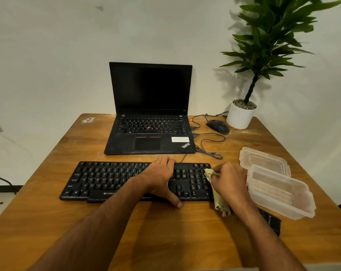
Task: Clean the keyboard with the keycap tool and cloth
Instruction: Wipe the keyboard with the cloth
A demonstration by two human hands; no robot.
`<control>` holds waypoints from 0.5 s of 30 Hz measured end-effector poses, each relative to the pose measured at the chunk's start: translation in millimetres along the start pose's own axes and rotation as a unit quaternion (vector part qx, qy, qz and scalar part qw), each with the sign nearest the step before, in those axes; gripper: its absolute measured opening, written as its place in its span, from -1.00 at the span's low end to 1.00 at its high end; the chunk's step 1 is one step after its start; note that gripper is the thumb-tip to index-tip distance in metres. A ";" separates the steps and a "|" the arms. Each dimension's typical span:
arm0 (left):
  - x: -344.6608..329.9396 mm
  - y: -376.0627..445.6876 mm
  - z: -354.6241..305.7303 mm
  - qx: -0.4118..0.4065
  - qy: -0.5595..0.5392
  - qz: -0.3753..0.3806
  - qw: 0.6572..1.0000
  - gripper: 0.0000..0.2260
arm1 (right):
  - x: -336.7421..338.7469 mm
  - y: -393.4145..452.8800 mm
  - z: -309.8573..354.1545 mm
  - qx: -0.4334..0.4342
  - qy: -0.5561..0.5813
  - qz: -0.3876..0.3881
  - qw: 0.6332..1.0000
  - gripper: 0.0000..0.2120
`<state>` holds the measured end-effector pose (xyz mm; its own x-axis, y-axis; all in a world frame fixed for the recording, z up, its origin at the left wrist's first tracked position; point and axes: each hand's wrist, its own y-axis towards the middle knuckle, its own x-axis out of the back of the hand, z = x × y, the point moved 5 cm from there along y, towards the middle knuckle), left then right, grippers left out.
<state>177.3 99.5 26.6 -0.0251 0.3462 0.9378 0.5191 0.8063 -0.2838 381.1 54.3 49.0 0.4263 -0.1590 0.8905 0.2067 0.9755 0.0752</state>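
Left hand (159,174) steadies keyboard (107,178); right hand (227,179) presses cloth (220,202) on keys

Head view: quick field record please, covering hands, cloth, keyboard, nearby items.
left hand: rests flat on the black full-size keyboard, thumb over its front edge
right hand: grips the pale yellow cloth, bunched tip on the number pad
cloth tail: hangs past the keyboard's front edge
right of keyboard: clear plastic tub, its lid behind
behind: open black laptop, screen dark
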 end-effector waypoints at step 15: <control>-1.0 2.6 1.8 0.009 -0.005 0.003 1.000 0.22 | -1.8 19.3 -2.9 -0.018 0.000 0.000 1.000 -0.82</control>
<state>177.2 102.1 24.6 -0.0303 0.3550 0.9344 0.5045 0.8124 -0.2923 386.8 73.0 47.5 0.4267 -0.1587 0.8904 0.2376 0.9696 0.0590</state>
